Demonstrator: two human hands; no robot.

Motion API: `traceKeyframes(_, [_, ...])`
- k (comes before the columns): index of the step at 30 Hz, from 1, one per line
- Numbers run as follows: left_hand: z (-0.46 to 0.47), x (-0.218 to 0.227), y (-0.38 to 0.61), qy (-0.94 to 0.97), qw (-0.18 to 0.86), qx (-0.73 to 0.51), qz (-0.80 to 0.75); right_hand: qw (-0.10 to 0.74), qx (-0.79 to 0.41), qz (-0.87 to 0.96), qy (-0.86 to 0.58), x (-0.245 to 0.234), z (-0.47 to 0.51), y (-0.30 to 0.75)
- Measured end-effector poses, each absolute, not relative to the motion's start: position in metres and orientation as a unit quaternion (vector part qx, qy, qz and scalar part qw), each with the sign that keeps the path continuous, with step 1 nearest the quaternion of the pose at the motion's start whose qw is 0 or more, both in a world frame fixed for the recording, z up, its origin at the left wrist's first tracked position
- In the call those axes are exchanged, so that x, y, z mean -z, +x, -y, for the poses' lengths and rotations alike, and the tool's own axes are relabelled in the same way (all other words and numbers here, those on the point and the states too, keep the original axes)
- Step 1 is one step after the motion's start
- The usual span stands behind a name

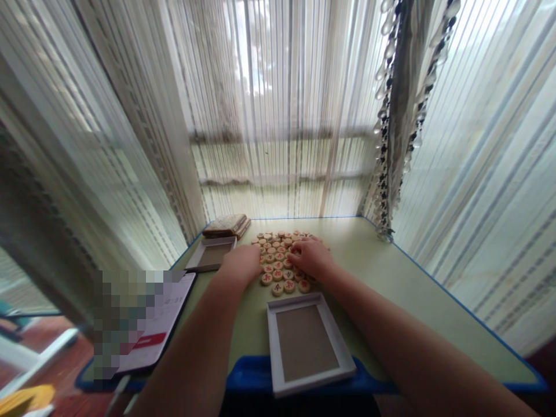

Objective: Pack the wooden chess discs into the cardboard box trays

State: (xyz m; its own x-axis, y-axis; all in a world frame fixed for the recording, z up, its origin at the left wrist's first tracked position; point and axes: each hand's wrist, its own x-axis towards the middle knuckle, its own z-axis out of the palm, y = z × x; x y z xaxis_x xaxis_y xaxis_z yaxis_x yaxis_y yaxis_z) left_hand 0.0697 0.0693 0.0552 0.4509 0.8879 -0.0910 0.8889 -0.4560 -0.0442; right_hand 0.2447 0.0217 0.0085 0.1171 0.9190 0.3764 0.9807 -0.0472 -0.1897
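Many round wooden Chinese chess pieces [278, 265] lie spread over the middle of the table, several with red or dark characters facing up. At the left edge of the spread is my left hand [245, 259], against the pieces, its fingertips mostly hidden behind the back of the hand. My right hand [313, 256] reaches over the right side of them, with thumb and curled fingers around a piece there. Nearest to me, a shallow white open box [271, 341] with a grey-brown inside rests at the table's front edge, between my forearms.
A second shallow white tray [197, 255] lies left of the pieces, beside a brown-edged stack [226, 225] like books. A tablet [167, 324], partly blurred, lies at the left edge. The pale green table [391, 272] has a blue rim. String curtains [282, 145] hang around it.
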Motion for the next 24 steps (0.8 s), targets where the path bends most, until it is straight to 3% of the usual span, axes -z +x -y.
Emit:
traceKeyframes(16, [-0.059, -0.06, 0.069, 0.884, 0.007, 0.016, -0.466, 0.2, 0.055, 0.656, -0.726, -0.012, -0.021, 0.245])
traceKeyframes(22, [-0.067, -0.058, 0.077, 0.847, -0.053, -0.262, -0.46, 0.187, 0.073, 0.655, -0.729, -0.013, -0.02, 0.244])
traceKeyframes(24, [-0.073, -0.052, 0.08, 0.835, -0.064, -0.285, -0.466, 0.186, 0.08, 0.657, -0.726, -0.012, -0.019, 0.243])
